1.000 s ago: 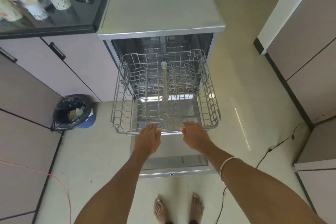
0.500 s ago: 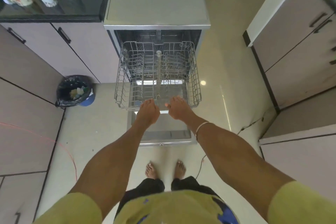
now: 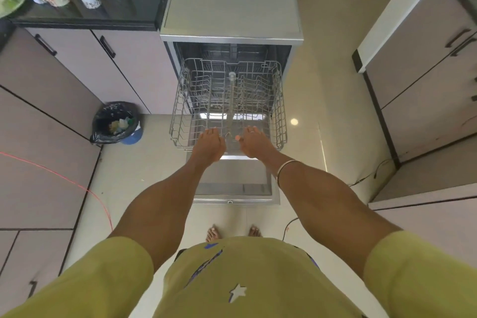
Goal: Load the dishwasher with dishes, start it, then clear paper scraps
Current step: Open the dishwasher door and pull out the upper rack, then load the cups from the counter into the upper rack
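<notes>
While I stand barefoot before the open stainless-steel dishwasher [image 3: 232,0], its grey wire dish rack [image 3: 280,111] sits pulled out over the lowered door [image 3: 232,183], its long axis running from the machine's cavity toward me and its front rail facing me. My left hand [image 3: 209,146] and right hand [image 3: 254,143] rest knuckles-up on that front rail, fingers bent down over the wire, though I cannot tell how firmly they grip. Compared with half a second ago, the rack and my hands sit in the same place, but more of my yellow-green shirt [image 3: 247,281] fills the bottom of the view.
</notes>
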Available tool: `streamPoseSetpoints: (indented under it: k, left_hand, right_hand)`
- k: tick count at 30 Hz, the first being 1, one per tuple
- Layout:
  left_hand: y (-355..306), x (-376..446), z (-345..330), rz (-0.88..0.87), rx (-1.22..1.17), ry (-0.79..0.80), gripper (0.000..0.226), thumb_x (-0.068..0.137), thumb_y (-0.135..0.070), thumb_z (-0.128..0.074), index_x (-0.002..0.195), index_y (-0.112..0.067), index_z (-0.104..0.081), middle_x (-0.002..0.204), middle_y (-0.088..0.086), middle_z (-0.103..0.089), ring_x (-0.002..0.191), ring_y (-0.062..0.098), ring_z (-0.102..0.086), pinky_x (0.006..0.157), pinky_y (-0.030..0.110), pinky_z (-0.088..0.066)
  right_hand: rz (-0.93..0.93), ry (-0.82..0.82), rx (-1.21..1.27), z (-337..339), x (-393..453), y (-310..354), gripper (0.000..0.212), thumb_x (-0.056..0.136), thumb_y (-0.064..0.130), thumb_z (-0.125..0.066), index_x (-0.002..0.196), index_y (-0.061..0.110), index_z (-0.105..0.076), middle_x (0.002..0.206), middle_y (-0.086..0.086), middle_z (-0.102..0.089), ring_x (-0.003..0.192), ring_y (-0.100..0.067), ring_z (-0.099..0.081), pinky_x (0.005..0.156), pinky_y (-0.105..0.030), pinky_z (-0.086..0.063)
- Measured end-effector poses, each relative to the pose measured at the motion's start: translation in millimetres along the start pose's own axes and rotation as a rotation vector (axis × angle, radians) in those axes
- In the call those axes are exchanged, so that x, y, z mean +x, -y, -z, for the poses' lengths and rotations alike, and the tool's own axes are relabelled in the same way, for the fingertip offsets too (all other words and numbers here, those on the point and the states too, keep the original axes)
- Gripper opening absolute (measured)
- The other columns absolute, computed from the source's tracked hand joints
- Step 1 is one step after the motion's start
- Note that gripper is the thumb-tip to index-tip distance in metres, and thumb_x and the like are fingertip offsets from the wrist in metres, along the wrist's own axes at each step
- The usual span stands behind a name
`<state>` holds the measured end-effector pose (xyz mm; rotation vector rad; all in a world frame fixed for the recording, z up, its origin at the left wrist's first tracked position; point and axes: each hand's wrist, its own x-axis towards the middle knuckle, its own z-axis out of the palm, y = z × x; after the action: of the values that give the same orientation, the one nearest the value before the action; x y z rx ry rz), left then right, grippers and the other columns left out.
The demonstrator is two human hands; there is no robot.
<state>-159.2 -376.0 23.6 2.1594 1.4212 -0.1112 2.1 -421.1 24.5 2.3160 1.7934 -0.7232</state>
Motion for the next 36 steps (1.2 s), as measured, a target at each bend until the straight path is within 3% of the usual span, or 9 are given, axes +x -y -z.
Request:
streamPoseSetpoints:
  k: [7,16,23,27,31,36]
  left_hand:
    - [4.8,-4.6,-1.4,0.050,-0.022,-0.034,0.055,0.102,-0.028,-0.022,0.148,0.002,-0.031,0.153,0.021,-0.034,0.143,0.033,-0.030,0.119,0.047,-0.024]
    - [52.6,-20.3,13.6,0.151,-0.092,-0.107,0.053,0.104,-0.027,-0.022,0.149,0.001,-0.029,0.155,0.020,-0.032,0.144,0.033,-0.029,0.120,0.046,-0.020]
    - [136.3,-29.2,35.0,0.193,-0.134,-0.160,0.051,0.104,-0.028,-0.023,0.147,-0.002,-0.030,0.154,0.019,-0.033,0.143,0.034,-0.030,0.120,0.049,-0.022]
    - [193.1,-37.5,55.2,0.200,-0.114,-0.144,0.053,0.105,-0.027,-0.022,0.150,0.000,-0.024,0.158,0.019,-0.026,0.146,0.034,-0.023,0.121,0.046,-0.018]
    - [246.0,-45.7,78.4,0.229,-0.119,-0.169,0.051,0.105,-0.025,-0.023,0.148,0.001,-0.029,0.155,0.019,-0.031,0.143,0.034,-0.028,0.119,0.046,-0.020]
    - [310.3,-42.6,103.9,0.213,-0.110,-0.198,0.045,0.103,-0.022,-0.025,0.136,0.006,-0.040,0.141,0.024,-0.044,0.132,0.039,-0.039,0.112,0.049,-0.030]
  right_hand:
    - [0.088,0.022,-0.061,6.4,4.7,6.3,0.057,0.107,0.035,-0.021,0.151,-0.001,-0.025,0.159,-0.017,-0.022,0.148,-0.032,-0.017,0.118,-0.048,-0.018]
    - [0.201,0.037,-0.064,-3.0,24.4,59.4,0.058,0.106,0.037,-0.027,0.147,-0.004,-0.032,0.155,-0.021,-0.030,0.146,-0.034,-0.022,0.117,-0.051,-0.022]
    - [0.250,0.073,-0.077,-19.4,37.7,143.2,0.048,0.106,0.029,-0.027,0.148,0.009,-0.038,0.155,-0.022,-0.029,0.145,-0.039,-0.021,0.116,-0.054,-0.023]
    - [0.210,0.086,-0.047,-36.2,54.0,202.4,0.067,0.097,0.040,-0.009,0.145,0.005,-0.040,0.149,-0.022,-0.038,0.138,-0.037,-0.032,0.112,-0.051,-0.031]
    - [0.158,0.085,-0.028,-34.7,53.3,258.5,0.054,0.103,0.033,-0.026,0.145,0.002,-0.037,0.152,-0.020,-0.032,0.141,-0.037,-0.028,0.114,-0.051,-0.027]
    - [0.150,0.066,0.023,-39.7,71.9,306.6,0.055,0.105,0.034,-0.023,0.146,-0.001,-0.034,0.152,-0.021,-0.033,0.142,-0.038,-0.025,0.115,-0.052,-0.025]
